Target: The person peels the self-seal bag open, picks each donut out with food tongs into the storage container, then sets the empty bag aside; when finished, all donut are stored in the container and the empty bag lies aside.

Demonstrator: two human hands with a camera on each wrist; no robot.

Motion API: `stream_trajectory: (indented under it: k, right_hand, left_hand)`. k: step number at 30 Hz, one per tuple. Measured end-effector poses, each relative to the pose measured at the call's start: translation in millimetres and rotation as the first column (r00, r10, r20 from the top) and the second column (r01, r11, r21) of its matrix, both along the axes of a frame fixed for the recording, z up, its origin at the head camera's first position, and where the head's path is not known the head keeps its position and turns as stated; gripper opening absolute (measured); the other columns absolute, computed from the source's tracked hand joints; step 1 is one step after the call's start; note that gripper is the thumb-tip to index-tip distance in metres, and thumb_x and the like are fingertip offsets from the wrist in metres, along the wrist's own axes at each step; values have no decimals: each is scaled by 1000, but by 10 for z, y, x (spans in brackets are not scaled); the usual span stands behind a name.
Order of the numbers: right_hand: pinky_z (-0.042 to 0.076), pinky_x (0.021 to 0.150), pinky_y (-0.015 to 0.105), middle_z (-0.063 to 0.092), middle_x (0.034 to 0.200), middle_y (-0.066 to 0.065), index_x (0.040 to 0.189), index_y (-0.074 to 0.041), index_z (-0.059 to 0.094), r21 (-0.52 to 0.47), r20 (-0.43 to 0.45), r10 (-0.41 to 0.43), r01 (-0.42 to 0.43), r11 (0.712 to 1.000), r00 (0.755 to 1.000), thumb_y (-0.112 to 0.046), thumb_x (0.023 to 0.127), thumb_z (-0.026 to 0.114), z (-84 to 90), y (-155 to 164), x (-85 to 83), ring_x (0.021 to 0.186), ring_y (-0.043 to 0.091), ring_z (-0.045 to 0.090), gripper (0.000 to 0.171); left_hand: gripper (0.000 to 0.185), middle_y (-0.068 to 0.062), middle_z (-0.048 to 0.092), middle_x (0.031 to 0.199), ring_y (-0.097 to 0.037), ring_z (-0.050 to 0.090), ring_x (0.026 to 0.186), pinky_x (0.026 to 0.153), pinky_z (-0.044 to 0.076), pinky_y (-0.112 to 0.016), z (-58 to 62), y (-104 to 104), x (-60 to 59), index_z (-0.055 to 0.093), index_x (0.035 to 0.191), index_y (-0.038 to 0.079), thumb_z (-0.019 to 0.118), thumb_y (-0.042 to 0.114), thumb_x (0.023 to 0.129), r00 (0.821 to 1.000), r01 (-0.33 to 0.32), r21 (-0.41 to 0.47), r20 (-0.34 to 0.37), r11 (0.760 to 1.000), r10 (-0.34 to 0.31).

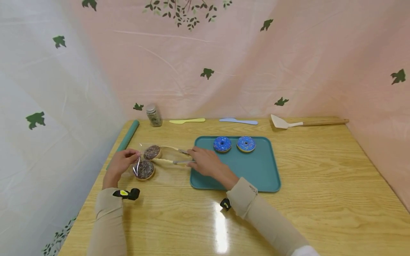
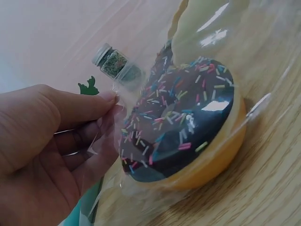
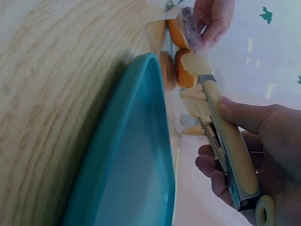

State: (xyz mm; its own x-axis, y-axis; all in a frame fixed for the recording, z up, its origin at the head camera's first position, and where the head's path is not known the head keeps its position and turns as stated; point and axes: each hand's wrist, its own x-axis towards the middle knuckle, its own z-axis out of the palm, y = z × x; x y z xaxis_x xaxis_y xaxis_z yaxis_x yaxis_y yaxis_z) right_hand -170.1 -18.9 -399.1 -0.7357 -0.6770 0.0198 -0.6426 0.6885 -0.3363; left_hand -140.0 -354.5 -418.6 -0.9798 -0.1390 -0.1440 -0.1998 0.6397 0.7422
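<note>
My left hand (image 1: 120, 163) pinches the edge of a clear plastic bag (image 2: 268, 61) between thumb and fingers. Inside the plastic lies a chocolate doughnut with coloured sprinkles (image 2: 183, 117). A second chocolate doughnut (image 1: 152, 152) is just behind it. My right hand (image 1: 206, 161) grips tongs (image 3: 233, 136) with cream tips and metal sides. Their tips reach left to the far chocolate doughnut, one on either side of it in the head view. The tongs are spread apart. My right forearm passes over the front of a teal tray (image 1: 237, 174).
Two blue-iced doughnuts, one left (image 1: 222, 144) and one right (image 1: 246, 144), sit at the tray's back. Along the wall are a spice jar (image 1: 154, 115), a yellow knife (image 1: 187, 121), a blue knife (image 1: 238, 121) and a spatula (image 1: 307, 123). A green roll (image 1: 129, 136) lies at the left edge.
</note>
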Motion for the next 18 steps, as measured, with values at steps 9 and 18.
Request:
stream_trajectory:
  k: [9,18]
  right_hand:
    - [51,64,32,56,134,5,138,-17,50,22,-4,-1,2,1000,1000,-42,96,55,55,186,36,96,20,64,50]
    - [51,72,35,55,135,6,141,-15,48,-1,7,16,-16,1000,1000,-42,95,56,103,384,113,97,20,63,54]
  left_hand:
    - [41,-21,61,113,-30,60,102,85,51,-39,11,14,20,58,120,-3,49,32,101,1000,-9,8,-3,1000,9]
    - [44,-21,60,117,-34,60,107,90,50,-46,25,53,19,57,123,-1,48,35,101,1000,3,4,25,1000,-3]
